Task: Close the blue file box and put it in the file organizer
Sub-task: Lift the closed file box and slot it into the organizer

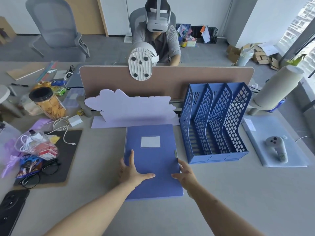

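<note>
The blue file box [153, 157] lies flat on the desk with its lid down and a white label on top. A small clasp shows at its right edge. My left hand [132, 172] rests on the box's left side, fingers spread, thumb across the lid. My right hand [185, 174] touches the box's right edge just below the clasp, thumb on the lid. The blue mesh file organizer [214, 123] stands right of the box, with three empty slots facing me.
A lilac cut-out board [129, 108] stands behind the box against a brown divider [170, 79] with a fan [141, 63] on it. A person sits beyond. Left: black mat [68, 150], glasses, cables, snack jar [49, 103]. Right: controller [277, 147] on a folder, cardboard roll [279, 86].
</note>
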The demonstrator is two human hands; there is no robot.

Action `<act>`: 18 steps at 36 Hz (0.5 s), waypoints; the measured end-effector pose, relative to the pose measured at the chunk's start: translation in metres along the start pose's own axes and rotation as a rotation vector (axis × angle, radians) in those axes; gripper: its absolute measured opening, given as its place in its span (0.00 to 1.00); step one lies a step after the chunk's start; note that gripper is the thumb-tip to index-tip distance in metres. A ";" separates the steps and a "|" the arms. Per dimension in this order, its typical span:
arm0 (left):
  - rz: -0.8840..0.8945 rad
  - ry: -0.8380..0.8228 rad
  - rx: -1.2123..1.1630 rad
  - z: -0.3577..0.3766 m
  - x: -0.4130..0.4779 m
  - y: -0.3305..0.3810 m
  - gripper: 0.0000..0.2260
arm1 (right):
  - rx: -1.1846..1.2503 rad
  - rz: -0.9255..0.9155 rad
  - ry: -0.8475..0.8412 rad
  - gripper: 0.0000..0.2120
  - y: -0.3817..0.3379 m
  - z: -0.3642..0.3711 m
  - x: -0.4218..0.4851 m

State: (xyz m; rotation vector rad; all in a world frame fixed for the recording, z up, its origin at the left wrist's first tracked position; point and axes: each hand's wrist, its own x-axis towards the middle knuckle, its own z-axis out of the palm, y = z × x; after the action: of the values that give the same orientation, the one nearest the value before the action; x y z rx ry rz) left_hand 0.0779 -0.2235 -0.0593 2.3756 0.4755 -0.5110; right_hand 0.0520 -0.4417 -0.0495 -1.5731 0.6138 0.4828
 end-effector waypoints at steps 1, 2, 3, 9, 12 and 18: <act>-0.002 0.001 0.005 0.000 0.000 0.001 0.66 | 0.012 -0.008 -0.010 0.34 0.000 -0.001 0.000; -0.005 0.002 0.010 0.001 0.000 0.001 0.66 | 0.022 -0.010 -0.018 0.34 0.000 -0.002 0.001; -0.008 0.004 0.015 0.001 0.001 0.001 0.66 | 0.033 -0.010 -0.028 0.33 0.000 -0.003 0.001; -0.013 0.011 0.039 0.002 -0.001 0.003 0.65 | 0.005 0.001 -0.046 0.35 0.011 -0.005 0.013; -0.010 0.015 0.058 0.002 -0.002 0.004 0.65 | -0.133 0.000 -0.006 0.34 0.002 -0.002 0.003; 0.001 0.034 0.117 0.004 -0.003 0.005 0.64 | -0.510 -0.007 0.026 0.37 -0.005 0.006 0.004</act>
State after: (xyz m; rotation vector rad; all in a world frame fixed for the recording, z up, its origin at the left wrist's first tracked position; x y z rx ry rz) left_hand 0.0763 -0.2299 -0.0583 2.4999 0.4711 -0.5120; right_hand 0.0589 -0.4358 -0.0491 -2.0641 0.5281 0.6495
